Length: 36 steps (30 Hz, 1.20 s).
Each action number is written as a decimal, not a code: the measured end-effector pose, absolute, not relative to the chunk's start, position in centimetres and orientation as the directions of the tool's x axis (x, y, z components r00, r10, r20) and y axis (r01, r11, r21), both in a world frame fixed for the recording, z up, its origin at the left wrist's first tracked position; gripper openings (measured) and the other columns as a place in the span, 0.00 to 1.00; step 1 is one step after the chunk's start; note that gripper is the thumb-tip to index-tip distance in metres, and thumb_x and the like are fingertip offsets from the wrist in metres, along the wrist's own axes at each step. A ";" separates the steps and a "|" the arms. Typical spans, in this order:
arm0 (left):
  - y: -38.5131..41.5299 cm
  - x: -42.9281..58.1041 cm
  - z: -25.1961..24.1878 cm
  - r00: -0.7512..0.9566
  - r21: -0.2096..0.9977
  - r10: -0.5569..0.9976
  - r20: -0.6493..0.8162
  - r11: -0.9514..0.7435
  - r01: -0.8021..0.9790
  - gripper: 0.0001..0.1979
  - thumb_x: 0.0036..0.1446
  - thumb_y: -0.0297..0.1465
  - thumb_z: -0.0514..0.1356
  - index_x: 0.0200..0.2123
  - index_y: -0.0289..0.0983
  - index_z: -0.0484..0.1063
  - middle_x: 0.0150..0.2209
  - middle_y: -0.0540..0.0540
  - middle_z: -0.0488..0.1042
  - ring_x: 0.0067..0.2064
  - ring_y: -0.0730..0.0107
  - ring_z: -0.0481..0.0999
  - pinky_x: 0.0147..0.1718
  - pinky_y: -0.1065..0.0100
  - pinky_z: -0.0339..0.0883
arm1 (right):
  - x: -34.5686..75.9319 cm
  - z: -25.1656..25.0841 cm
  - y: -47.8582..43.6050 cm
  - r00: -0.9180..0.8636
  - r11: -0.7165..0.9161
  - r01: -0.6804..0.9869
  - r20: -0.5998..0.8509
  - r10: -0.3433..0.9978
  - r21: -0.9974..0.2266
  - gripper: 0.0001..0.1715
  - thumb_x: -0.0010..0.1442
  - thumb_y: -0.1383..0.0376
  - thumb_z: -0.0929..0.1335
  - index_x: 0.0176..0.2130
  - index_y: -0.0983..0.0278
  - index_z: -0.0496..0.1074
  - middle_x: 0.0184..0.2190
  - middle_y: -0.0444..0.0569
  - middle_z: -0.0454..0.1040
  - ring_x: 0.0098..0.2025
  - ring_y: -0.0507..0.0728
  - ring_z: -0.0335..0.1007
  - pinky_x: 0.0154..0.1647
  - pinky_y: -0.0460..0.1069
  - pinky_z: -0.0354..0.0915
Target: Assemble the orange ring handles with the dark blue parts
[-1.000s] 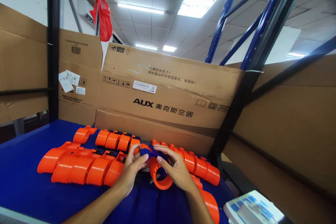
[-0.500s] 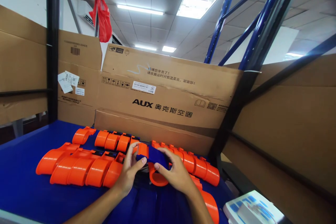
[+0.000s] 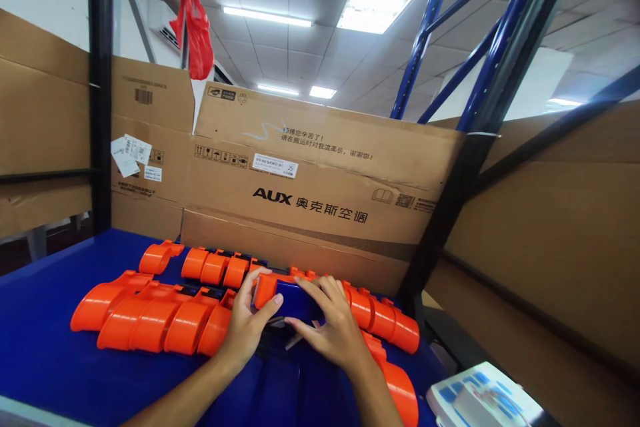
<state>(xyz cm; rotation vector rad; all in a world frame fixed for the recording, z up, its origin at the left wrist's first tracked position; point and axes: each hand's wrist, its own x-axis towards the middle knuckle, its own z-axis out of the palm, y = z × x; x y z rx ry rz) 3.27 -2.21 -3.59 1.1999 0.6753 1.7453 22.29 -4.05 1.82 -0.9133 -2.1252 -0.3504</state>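
A tape dispenser (image 3: 265,289) with an orange toothed end and a blue body is held up in front of me. My left hand (image 3: 250,317) grips its orange end, thumb on the near face and fingers behind. Around the blue part curves my right hand (image 3: 333,320), fingertips at the top edge and thumb near the lower edge. The right palm side of the dispenser is partly hidden. Just left of my left hand lies a row of orange dispenser parts (image 3: 150,325). More orange parts (image 3: 383,317) are lined up behind and right of my right hand.
A blue table surface (image 3: 45,360) carries the parts. Cardboard panels (image 3: 310,233) stand behind it and at both sides, between dark rack posts (image 3: 100,113). A white device with blue keys (image 3: 483,397) sits at the lower right. A red bag (image 3: 199,37) hangs above.
The dispenser has turned in my hands, so its orange loop no longer hangs below. My right hand has shifted its hold, with its fingers moved toward the top edge.
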 end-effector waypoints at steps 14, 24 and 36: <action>-2.6 3.1 -3.1 -0.162 0.826 0.893 0.420 -0.451 -0.340 0.27 0.50 0.39 0.71 0.52 0.42 0.70 0.51 0.44 0.76 0.53 0.52 0.75 0.52 0.59 0.68 | 22.1 1.8 -4.1 -0.432 0.708 0.701 0.736 0.521 -0.089 0.40 0.57 0.52 0.76 0.64 0.54 0.65 0.45 0.53 0.74 0.45 0.65 0.69 0.50 0.63 0.68; -2.7 3.0 -3.1 -0.172 0.828 0.893 0.417 -0.451 -0.333 0.27 0.49 0.39 0.71 0.52 0.43 0.70 0.49 0.45 0.76 0.52 0.53 0.75 0.52 0.59 0.68 | 22.1 1.8 -4.2 -0.422 0.707 0.698 0.734 0.532 -0.111 0.38 0.56 0.52 0.76 0.62 0.54 0.68 0.45 0.54 0.74 0.46 0.66 0.70 0.51 0.64 0.67; -4.6 2.7 -1.9 0.062 0.760 0.795 0.603 -0.550 -0.346 0.38 0.52 0.39 0.70 0.65 0.45 0.63 0.61 0.38 0.72 0.62 0.44 0.70 0.61 0.48 0.62 | 21.4 1.2 -3.6 -0.066 0.655 0.411 0.696 0.715 -0.634 0.32 0.63 0.48 0.69 0.61 0.58 0.66 0.55 0.55 0.74 0.56 0.66 0.71 0.57 0.61 0.68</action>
